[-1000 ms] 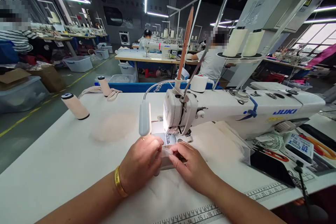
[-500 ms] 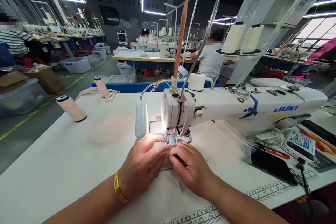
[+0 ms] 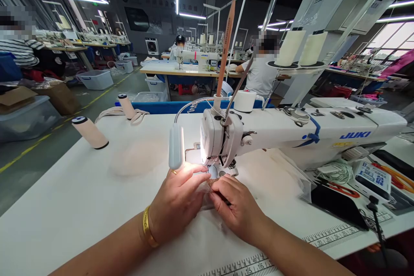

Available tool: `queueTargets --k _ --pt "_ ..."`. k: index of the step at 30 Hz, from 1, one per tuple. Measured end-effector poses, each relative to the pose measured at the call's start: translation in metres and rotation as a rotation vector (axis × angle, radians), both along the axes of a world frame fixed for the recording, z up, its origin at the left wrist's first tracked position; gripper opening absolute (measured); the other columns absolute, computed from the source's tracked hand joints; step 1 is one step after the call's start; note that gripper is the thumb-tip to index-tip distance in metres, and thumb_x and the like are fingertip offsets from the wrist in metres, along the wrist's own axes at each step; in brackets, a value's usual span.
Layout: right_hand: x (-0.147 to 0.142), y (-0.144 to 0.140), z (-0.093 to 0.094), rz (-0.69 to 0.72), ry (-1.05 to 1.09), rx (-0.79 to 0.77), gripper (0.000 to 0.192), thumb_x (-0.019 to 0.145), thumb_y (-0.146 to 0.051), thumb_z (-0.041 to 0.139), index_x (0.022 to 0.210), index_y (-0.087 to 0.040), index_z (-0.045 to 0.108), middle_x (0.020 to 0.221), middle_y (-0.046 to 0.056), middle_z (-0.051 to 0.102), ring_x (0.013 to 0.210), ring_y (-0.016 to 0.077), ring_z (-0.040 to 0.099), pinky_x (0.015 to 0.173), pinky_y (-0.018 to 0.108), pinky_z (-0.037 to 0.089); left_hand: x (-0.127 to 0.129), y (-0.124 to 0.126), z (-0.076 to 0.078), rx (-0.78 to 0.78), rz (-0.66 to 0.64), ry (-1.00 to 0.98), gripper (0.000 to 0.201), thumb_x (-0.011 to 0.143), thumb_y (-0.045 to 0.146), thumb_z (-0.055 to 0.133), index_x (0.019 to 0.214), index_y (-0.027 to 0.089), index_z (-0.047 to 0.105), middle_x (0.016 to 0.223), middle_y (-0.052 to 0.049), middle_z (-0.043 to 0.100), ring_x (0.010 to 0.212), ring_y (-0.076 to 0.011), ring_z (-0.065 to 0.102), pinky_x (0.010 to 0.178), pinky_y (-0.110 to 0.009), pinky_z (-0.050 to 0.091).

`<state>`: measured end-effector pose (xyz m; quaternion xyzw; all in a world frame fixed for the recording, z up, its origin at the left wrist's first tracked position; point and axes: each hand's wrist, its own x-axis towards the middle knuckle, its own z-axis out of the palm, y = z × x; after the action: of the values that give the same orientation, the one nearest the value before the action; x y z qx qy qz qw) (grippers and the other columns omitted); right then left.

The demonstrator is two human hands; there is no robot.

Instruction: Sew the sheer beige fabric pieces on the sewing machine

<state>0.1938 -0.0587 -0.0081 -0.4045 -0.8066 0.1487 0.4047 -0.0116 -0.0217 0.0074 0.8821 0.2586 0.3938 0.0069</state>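
- Head view: your left hand (image 3: 176, 205) and right hand (image 3: 237, 209) meet fingertip to fingertip just in front of the needle area of the white sewing machine (image 3: 291, 136), near the middle of the table's (image 3: 64, 207) front edge.
- Both sets of fingers are curled and pinched onto a small sheer fabric piece (image 3: 207, 200), which lies flat on the table between your hands, right at the presser foot.
- A gold bangle (image 3: 146, 226) sits on your left wrist.
- The gooseneck lamp (image 3: 176, 151) hangs just above your left knuckles.
- Two cream thread cones (image 3: 89, 132) lie toward the table's far left corner.
- A printed ruler strip (image 3: 246, 263) runs along the front edge.
- A black phone (image 3: 338, 207) lies near the right edge.
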Motion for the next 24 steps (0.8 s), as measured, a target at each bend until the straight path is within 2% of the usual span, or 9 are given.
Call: queueTargets --k 2,7,14,19,24 --pt "-0.0001 0.0003 -0.0009 0.002 -0.01 0.018 0.018 0.103 -0.016 0.048 0.086 -0.022 0.05 0.077 -0.002 0.055 0.072 0.0158 0.047 0.07 0.029 0.039 0.0001 -0.0003 -0.0002 -0.024 -0.007 0.028 0.036 0.094 0.008 0.052 0.127 0.021 0.061 0.128 -0.01 0.066 0.118 -0.025 0.061 0.096 -0.041 0.046" --pt "0.0006 0.0013 -0.0023 0.01 -0.03 0.04 0.02 0.103 -0.016 0.048 0.084 -0.022 0.049 0.077 -0.002 0.055 0.072 0.0163 0.046 0.07 0.03 0.038 -0.0005 -0.001 0.0005 -0.094 0.006 0.063 0.029 0.093 0.01 0.052 0.113 0.024 0.067 0.127 -0.009 0.065 0.117 -0.0265 0.061 0.095 -0.041 0.043" --pt "0.0003 0.0009 -0.003 0.009 -0.039 0.041 0.02 0.103 -0.016 0.047 0.084 -0.022 0.048 0.078 -0.002 0.056 0.073 0.0165 0.047 0.071 0.03 0.038 -0.0016 0.0008 0.0001 -0.086 0.018 0.071 0.019 0.094 0.011 0.051 0.1 0.02 0.067 0.123 -0.009 0.065 0.111 -0.026 0.061 0.092 -0.041 0.04" --pt "0.0005 0.0001 -0.0021 0.005 -0.036 0.038 0.019 0.103 -0.016 0.047 0.085 -0.023 0.049 0.077 -0.002 0.055 0.072 0.0166 0.047 0.071 0.03 0.039 -0.0013 0.0025 -0.0007 -0.066 0.017 0.053 0.023 0.098 0.009 0.047 0.093 0.021 0.066 0.121 -0.007 0.067 0.107 -0.0224 0.06 0.089 -0.038 0.038" --pt "0.0013 -0.0026 -0.0006 -0.01 0.019 -0.081 0.008 0.098 -0.02 0.059 0.101 -0.024 0.053 0.087 -0.001 0.063 0.078 0.019 0.056 0.076 0.034 0.046 -0.0017 0.0028 -0.0015 -0.085 0.013 0.017 0.021 0.098 0.009 0.049 0.092 0.021 0.065 0.116 -0.005 0.067 0.106 -0.0209 0.06 0.09 -0.037 0.038"
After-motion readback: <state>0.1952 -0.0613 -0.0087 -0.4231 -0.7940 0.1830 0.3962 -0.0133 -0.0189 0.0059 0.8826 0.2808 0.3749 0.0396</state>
